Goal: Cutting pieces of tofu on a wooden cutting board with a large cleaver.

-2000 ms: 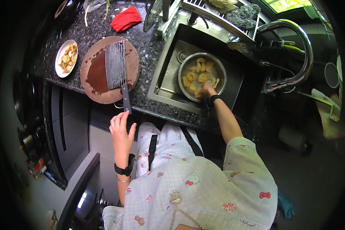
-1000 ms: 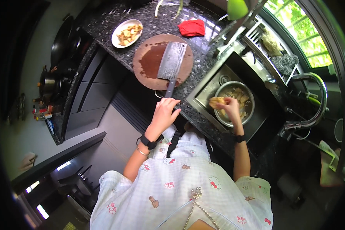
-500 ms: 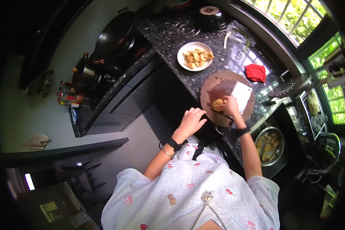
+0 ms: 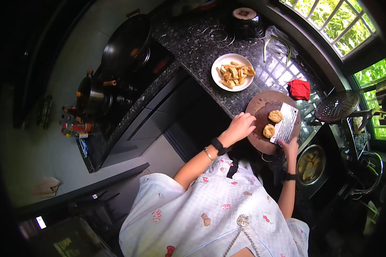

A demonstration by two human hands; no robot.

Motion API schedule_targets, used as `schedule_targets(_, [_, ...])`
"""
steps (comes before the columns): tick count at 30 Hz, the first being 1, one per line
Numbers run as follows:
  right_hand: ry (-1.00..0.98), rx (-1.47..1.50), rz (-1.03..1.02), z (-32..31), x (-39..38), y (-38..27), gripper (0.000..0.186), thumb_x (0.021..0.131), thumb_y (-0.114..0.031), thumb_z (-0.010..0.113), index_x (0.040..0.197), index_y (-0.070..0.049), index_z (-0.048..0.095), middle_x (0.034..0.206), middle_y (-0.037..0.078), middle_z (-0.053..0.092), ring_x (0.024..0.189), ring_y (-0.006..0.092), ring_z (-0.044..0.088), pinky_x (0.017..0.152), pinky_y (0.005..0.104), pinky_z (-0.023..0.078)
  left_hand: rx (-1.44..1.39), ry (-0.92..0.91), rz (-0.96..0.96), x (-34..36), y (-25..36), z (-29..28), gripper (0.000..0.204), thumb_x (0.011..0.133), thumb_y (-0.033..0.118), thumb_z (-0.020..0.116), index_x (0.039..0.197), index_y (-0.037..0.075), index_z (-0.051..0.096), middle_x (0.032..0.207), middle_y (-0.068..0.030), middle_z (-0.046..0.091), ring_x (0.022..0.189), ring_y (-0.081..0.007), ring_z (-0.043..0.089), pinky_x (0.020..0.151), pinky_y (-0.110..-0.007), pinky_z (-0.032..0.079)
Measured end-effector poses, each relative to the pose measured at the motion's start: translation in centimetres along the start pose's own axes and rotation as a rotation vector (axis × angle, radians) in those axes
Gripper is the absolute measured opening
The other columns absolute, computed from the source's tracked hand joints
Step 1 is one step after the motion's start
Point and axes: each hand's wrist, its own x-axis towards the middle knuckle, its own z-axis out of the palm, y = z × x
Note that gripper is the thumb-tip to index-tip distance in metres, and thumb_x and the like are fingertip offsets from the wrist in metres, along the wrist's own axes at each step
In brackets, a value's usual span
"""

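Observation:
Two round, golden-brown fried pieces (image 4: 275, 116) sit apart on a round brown chopping board (image 4: 261, 100). To their right lies a cleaver (image 4: 286, 121), its broad, bright blade flat on the board. My right hand (image 4: 290, 147) is at the blade's near end with fingers apart, its fingertips against or just over the cleaver; the handle is hidden. My left hand (image 4: 241, 127) holds nothing. Its fingers are loosely bent and apart, the tips at the board's left edge. Beyond the board stands a white plate (image 4: 216, 76) of cut golden-brown strips (image 4: 235, 75).
A red cloth (image 4: 299, 89) lies behind the board, near a clear plastic bag (image 4: 279, 40). A metal pan (image 4: 323, 165) with more pieces is at the right, below a perforated skimmer (image 4: 338, 106). A wok (image 4: 126, 45) and a pot (image 4: 90, 96) stand on the left.
My right hand has let go of a fried piece on the board and moved to the cleaver's near end. My left hand has come forward to the board's edge. The view has shifted.

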Motion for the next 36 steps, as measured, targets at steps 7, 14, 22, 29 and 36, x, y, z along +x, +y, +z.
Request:
schedule_targets(7, [-0.082, 0.136, -0.088, -0.1, -1.3, 0.5, 0.057, 0.06, -0.03, 0.077, 0.098, 0.005, 0.054, 0.09, 0.025, 0.061, 0.088, 0.0423, 0.059, 0.076, 0.0451, 0.048, -0.248, -0.002, -0.12, 5.1, -1.6, 4.4, 0.027, 0.073, 0.014, 0.065, 0.096, 0.0, 0.064, 0.083, -0.018, 0.066, 0.076, -0.0303, 0.066, 0.07, -0.036, 0.053])
schedule_targets(14, [-0.403, 1.161, 0.099, -3.9, -4.0, -0.6, 0.023, 0.081, -0.002, 0.057, 0.103, -0.003, 0.05, 0.066, 0.002, 0.053, 0.044, 0.0108, 0.049, 0.038, 0.024, 0.039, -0.195, -0.092, -0.318, 6.2, -1.3, 5.2, 0.032, 0.074, 0.022, 0.069, 0.095, -0.002, 0.065, 0.079, -0.0157, 0.068, 0.074, -0.0285, 0.067, 0.069, -0.036, 0.053])
schedule_targets(22, [0.254, 0.448, -0.188, -5.4, -5.6, -2.9, 0.013, 0.086, -0.011, 0.055, 0.094, -0.001, 0.053, 0.078, 0.022, 0.057, 0.074, 0.0405, 0.056, 0.061, 0.0413, 0.044, -0.023, -0.006, -0.321, 8.1, 0.6, 8.5, 0.022, 0.073, 0.024, 0.066, 0.078, 0.002, 0.066, 0.07, -0.0148, 0.066, 0.072, -0.0329, 0.064, 0.067, -0.042, 0.051])
schedule_targets(29, [0.34, -0.033, -0.325, -4.1, -5.7, -5.8, 0.015, 0.079, -0.005, 0.052, 0.094, -0.009, 0.051, 0.084, 0.013, 0.058, 0.064, 0.0376, 0.06, 0.056, 0.0465, 0.048, 0.002, -0.016, -0.279, 7.9, 2.0, 8.8, 0.017, 0.073, 0.019, 0.064, 0.079, 0.002, 0.065, 0.071, -0.016, 0.065, 0.07, -0.0352, 0.063, 0.064, -0.045, 0.048])
schedule_targets(36, [0.269, -0.191, -0.368, -4.6, -6.2, -5.6, 0.014, 0.075, -0.001, 0.053, 0.086, -0.004, 0.046, 0.079, 0.014, 0.056, 0.061, 0.0354, 0.061, 0.053, 0.0431, 0.05, 0.269, -0.073, 0.435, 6.9, 1.7, 7.9, 0.005, 0.069, 0.009, 0.062, 0.074, 0.007, 0.063, 0.095, -0.0061, 0.06, 0.107, -0.0273, 0.046, 0.085, -0.049, 0.033])
